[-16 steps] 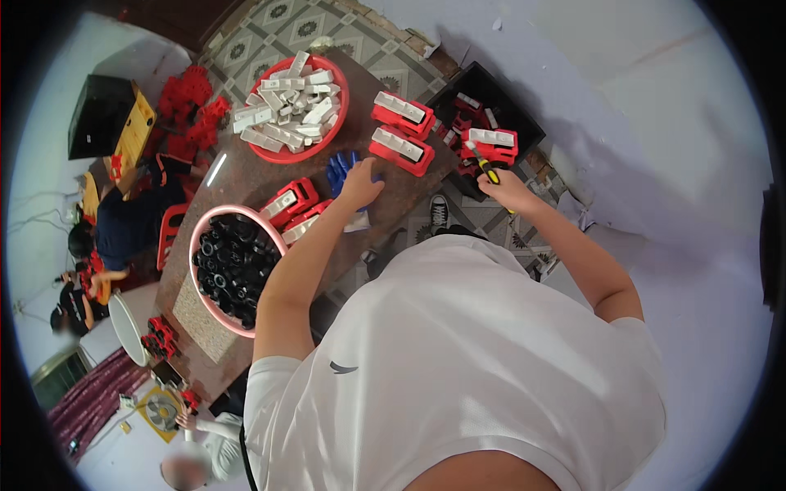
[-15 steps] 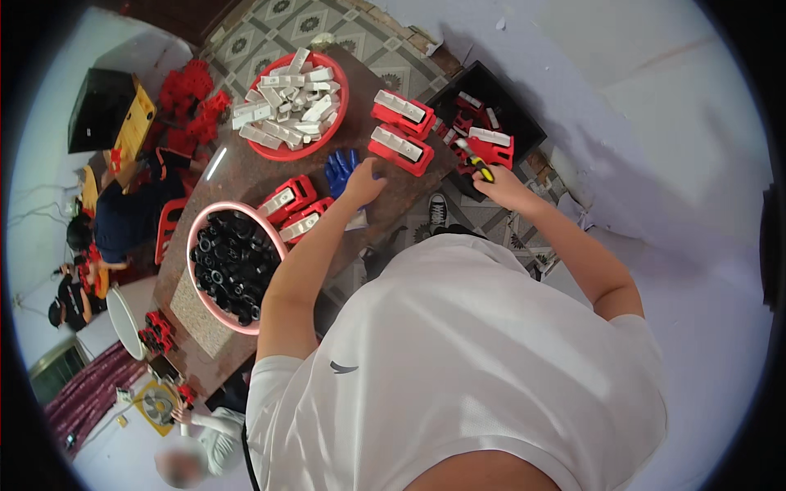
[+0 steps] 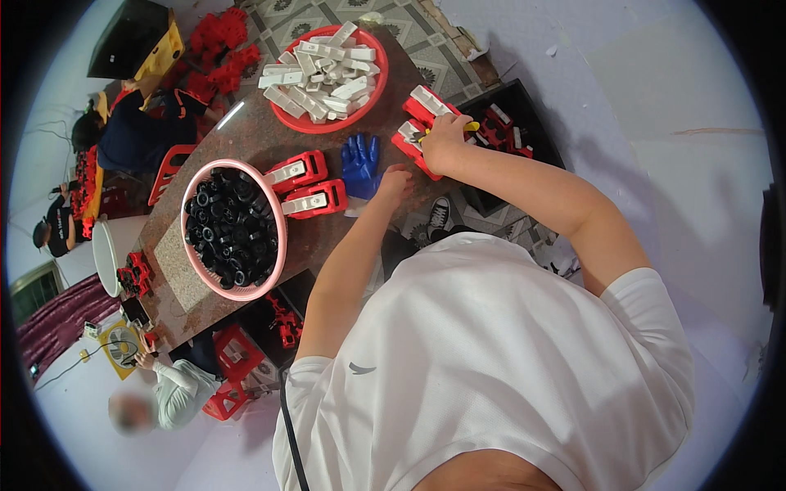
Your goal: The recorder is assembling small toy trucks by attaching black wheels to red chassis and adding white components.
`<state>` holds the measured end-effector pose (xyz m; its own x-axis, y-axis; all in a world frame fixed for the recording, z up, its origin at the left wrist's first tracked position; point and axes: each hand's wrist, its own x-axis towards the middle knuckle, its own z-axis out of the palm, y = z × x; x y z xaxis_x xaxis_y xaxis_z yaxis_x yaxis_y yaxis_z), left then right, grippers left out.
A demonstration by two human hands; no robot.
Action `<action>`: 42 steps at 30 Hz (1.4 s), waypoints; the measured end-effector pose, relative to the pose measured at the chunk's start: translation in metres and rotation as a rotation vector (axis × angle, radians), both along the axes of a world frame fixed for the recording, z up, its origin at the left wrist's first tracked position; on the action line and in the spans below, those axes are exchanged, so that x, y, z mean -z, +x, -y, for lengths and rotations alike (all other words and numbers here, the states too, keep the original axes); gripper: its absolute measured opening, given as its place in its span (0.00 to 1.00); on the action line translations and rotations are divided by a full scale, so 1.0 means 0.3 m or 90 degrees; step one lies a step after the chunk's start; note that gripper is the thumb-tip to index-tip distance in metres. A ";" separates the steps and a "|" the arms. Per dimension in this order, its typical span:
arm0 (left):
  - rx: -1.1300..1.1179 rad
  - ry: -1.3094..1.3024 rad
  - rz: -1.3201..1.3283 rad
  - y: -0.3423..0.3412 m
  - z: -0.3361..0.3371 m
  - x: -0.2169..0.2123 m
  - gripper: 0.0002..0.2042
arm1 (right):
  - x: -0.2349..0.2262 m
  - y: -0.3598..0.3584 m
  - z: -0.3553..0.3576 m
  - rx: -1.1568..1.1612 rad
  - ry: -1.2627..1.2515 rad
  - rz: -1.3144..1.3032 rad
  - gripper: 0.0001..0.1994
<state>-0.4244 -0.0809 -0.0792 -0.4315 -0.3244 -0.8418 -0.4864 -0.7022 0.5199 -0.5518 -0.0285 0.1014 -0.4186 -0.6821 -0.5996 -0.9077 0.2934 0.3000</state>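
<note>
Wrapped round a yellow-handled tool (image 3: 472, 126) with the right hand (image 3: 444, 141). Got a red-and-white block (image 3: 402, 144) at roughly 9 o'clock from that grip, partly covered, long axis running 10 to 4. Farther off with the left hand (image 3: 396, 185), at the block's 7 o'clock, near the blue glove (image 3: 358, 159) (can't tell if clenched or slack).

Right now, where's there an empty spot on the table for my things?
Probably best: the bare table between the red basin and pink basket. A smaller gap lies between the blue glove and the red pieces at the right hand. It's crowded beside the basket, with two red blocks.
</note>
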 end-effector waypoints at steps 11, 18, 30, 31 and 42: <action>-0.228 0.225 -0.156 -0.088 0.048 0.218 0.20 | 0.103 -0.002 -0.007 0.014 -0.083 0.019 0.19; -0.223 -0.147 -0.281 -0.036 0.022 -0.169 0.31 | -0.012 -0.123 -0.193 0.144 -0.245 0.301 0.20; 0.144 -0.822 0.022 -0.019 0.036 -0.480 0.36 | -0.007 -0.153 -0.312 0.164 -0.263 0.434 0.22; 0.159 -0.822 0.038 -0.017 0.032 -0.490 0.36 | -0.008 -0.151 -0.316 0.162 -0.264 0.437 0.22; 0.095 0.245 0.077 0.051 0.182 -0.402 0.40 | -0.034 -0.097 -0.355 -0.208 -0.389 0.181 0.09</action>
